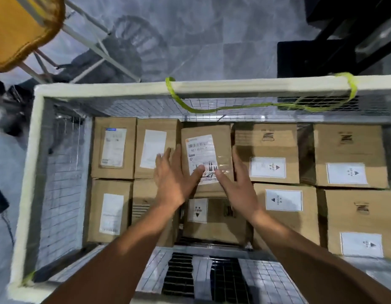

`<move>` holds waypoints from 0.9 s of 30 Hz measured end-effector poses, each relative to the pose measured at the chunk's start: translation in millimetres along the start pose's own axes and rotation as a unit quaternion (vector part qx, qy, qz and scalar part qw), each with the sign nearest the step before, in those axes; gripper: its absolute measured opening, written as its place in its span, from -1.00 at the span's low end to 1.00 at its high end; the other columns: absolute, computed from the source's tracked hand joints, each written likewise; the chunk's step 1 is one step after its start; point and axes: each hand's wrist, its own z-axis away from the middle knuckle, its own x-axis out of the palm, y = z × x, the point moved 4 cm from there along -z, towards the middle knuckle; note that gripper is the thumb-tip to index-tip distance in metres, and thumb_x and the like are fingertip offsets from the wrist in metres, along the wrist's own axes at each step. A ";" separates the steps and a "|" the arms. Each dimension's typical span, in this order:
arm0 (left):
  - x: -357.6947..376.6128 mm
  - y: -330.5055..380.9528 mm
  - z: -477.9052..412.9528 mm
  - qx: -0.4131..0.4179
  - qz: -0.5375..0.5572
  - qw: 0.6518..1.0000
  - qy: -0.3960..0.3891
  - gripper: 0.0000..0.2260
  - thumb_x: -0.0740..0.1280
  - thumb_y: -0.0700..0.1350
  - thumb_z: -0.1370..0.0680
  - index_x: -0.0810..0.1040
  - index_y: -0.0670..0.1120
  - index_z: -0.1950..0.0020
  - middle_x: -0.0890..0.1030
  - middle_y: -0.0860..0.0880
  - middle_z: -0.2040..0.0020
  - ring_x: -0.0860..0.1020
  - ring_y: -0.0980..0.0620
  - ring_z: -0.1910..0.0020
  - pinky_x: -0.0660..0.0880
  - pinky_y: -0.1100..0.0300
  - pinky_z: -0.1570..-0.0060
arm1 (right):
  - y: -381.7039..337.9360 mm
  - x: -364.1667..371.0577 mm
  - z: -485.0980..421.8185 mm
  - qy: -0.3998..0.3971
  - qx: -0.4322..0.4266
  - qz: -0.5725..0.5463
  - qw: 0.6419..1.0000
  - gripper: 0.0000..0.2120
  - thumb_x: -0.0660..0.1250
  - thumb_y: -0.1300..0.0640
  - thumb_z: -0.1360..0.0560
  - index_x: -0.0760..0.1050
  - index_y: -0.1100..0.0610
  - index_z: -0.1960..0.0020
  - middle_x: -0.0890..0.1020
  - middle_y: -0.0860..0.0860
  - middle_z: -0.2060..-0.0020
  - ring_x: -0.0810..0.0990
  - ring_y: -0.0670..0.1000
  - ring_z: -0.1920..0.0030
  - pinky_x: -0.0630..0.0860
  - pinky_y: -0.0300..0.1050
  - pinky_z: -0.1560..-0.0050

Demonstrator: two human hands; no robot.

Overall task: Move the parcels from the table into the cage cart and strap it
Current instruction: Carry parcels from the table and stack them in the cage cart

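Note:
I look straight down into the cage cart [39, 150], a wire-mesh box with a padded white rim. Several brown cardboard parcels with white labels cover its floor. One parcel [221, 141] with a printed shipping label lies on top in the middle, slightly raised above the others. My left hand [172, 174] lies flat against its left side with the thumb on the label. Against its right side sits my right hand [236, 183], fingers straight, thumb on the label too. A yellow-green strap [234, 105] hangs slack along the far rim, looped at both ends.
A chair with a yellow seat [19, 29] and white legs stands on the grey tiled floor at the upper left. Dark furniture [334, 51] stands beyond the cart at the upper right. The cart's near mesh wall [212, 279] is under my forearms.

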 end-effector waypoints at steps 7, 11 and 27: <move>28.4 -31.9 -44.6 0.001 -0.017 0.998 0.054 -0.19 0.34 0.36 -0.55 0.13 0.08 -0.69 0.12 -0.13 -0.68 0.01 -0.24 -0.66 0.09 -0.38 -0.55 | 24.6 35.4 -61.3 -0.014 -0.015 0.000 1.000 -0.38 0.18 -0.36 -0.63 -0.10 -0.54 -0.55 0.05 -0.63 -0.40 0.08 -0.42 -0.51 0.12 -0.02 -0.48; 42.6 -49.5 -65.7 -0.055 -0.030 0.997 0.048 -0.06 0.37 0.41 -0.50 -0.03 0.14 -0.71 -0.04 -0.03 -0.73 -0.14 -0.17 -0.69 -0.13 -0.28 -0.61 | 45.4 45.8 -77.4 -0.063 -0.011 0.004 0.998 -0.32 0.22 -0.31 -0.63 -0.18 -0.55 -0.53 -0.02 -0.40 -0.59 -0.01 -0.17 -0.62 0.06 0.02 -0.58; -59.6 -15.5 35.7 -0.029 -0.050 0.996 -0.062 -0.22 0.22 0.37 -0.60 0.03 0.11 -0.71 0.02 0.00 -0.73 -0.07 -0.19 -0.69 0.06 -0.34 -0.58 | -80.9 -22.2 43.4 -0.003 -0.036 0.172 0.984 -0.26 0.32 -0.29 -0.59 0.04 -0.17 -0.63 0.33 -0.16 -0.49 0.20 -0.40 -0.38 0.11 -0.51 -0.40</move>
